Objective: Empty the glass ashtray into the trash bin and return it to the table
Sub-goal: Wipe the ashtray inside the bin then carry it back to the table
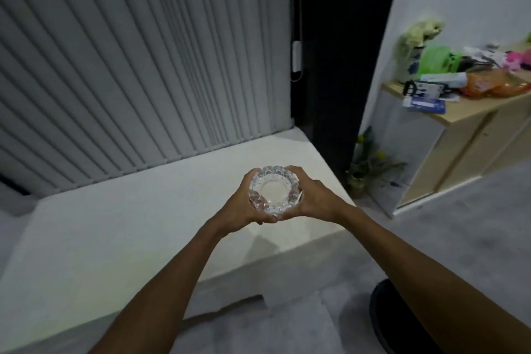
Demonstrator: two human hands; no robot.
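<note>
A round cut-glass ashtray (pixel 273 190) sits between both my hands, held above the white table (pixel 115 224) near its right end. My left hand (pixel 242 204) cups its left side and my right hand (pixel 311 195) cups its right side, thumbs meeting under its near edge. The ashtray's bowl looks clear, with nothing visible inside. A dark round shape (pixel 385 316) shows at the bottom right, partly hidden by my right forearm; I cannot tell whether it is the trash bin.
Grey vertical blinds (pixel 129 66) hang behind the table. A wooden cabinet (pixel 465 146) at the right carries a vase, bags and boxes. A small potted plant (pixel 365 169) stands on the grey carpet beside the table's right corner.
</note>
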